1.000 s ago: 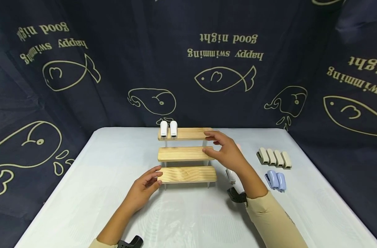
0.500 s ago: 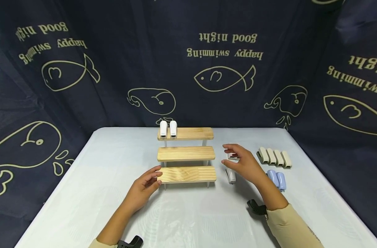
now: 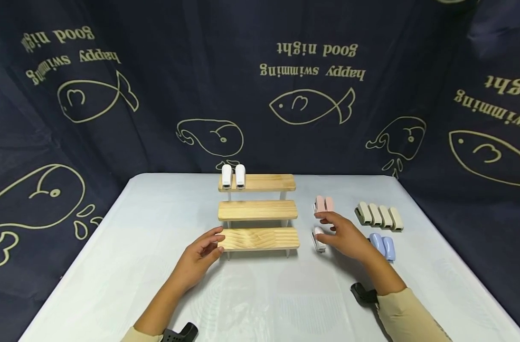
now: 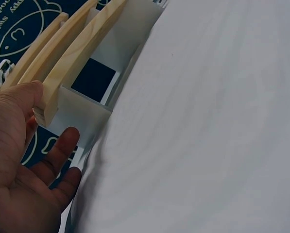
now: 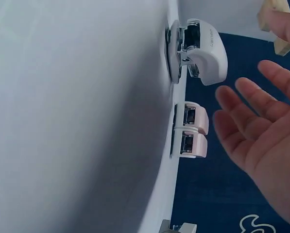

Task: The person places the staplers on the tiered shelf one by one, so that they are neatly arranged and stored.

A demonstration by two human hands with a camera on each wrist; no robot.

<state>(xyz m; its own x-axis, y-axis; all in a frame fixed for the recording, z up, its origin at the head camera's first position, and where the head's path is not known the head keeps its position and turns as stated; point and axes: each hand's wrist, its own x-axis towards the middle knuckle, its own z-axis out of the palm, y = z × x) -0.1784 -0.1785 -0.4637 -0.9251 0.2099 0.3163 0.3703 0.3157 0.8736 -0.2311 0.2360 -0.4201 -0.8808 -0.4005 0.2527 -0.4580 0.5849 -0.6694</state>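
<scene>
A three-tier wooden shelf rack (image 3: 258, 239) with pale legs stands mid-table. My left hand (image 3: 195, 262) grips the left end of its lowest board, the thumb on the front corner. In the left wrist view, two fingers hang loose below that board (image 4: 81, 58). My right hand (image 3: 345, 240) hovers at a white mini stapler (image 3: 319, 243), its thumb overlapping it in the head view. The right wrist view shows spread fingers apart from the stapler (image 5: 212, 53), with nothing held. Two white staplers (image 3: 240, 175) stand side by side on the top board's left end.
Two pink staplers (image 3: 320, 203) lie just beyond my right hand. Farther right are a row of several cream staplers (image 3: 384, 217) and two blue staplers (image 3: 388, 248). A dark printed cloth (image 3: 260, 95) hangs behind the white table (image 3: 114, 247).
My right hand has moved from the rack's right end, rightward and then nearer, to the white stapler, uncovering the pink staplers. My left hand stays at the lowest board.
</scene>
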